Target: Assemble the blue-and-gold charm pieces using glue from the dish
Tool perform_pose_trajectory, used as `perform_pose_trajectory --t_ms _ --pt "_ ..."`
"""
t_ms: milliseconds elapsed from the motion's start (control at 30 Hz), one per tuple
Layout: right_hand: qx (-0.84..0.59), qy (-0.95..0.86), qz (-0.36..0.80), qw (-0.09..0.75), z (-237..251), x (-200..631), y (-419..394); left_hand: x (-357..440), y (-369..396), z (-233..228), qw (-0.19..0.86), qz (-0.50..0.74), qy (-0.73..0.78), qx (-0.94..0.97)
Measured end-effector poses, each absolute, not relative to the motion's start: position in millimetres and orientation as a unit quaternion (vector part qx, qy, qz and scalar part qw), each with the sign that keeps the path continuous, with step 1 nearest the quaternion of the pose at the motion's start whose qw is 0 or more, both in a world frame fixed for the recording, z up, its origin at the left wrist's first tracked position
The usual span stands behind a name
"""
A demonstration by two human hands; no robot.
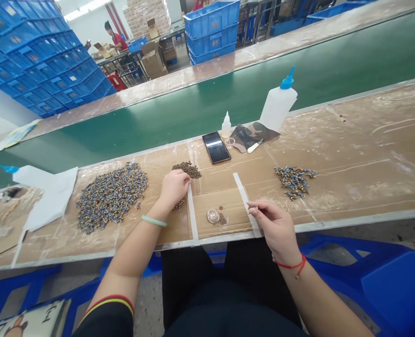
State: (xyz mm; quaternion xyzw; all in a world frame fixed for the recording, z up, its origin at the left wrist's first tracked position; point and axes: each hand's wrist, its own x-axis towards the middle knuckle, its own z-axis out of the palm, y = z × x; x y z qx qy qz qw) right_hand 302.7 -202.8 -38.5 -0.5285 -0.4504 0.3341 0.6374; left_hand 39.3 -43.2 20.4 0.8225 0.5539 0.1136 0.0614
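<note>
My left hand is closed in a pinch at the near edge of a pile of small brown pieces. Whatever is between its fingertips is too small to make out. A few more tiny parts show just below that hand. My right hand pinches a small dark part above the right-hand white strip. Between the hands, a small clear round dish rests on the cardboard. Left of my left hand spreads a large heap of small blue-and-gold parts; a smaller pile of similar parts lies right.
A phone, a small dropper bottle, a white-handled blade and a blue-capped bottle stand or lie towards the back. Beyond runs a green belt. Blue crates and a person are farther off.
</note>
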Motion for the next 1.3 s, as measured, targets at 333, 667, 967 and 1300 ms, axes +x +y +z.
perform_pose_trajectory --t_ms 333,667,967,1300 --pt "-0.528 -0.426 0.340 0.651 -41.6 297.6 -202.3 37.4 -42.2 15.7 0.082 0.109 0.535 0.834" --pt "-0.534 -0.421 0.339 0.650 -46.8 299.1 -202.4 23.8 -46.6 17.1 0.080 0.107 0.529 0.838" --pt "-0.535 -0.433 0.328 0.648 -50.5 297.2 -201.8 34.1 -41.4 11.0 0.057 0.071 0.498 0.862" --pt "-0.519 -0.454 0.309 0.655 -54.8 297.6 -189.9 42.0 -33.6 12.8 0.140 0.161 0.488 0.846"
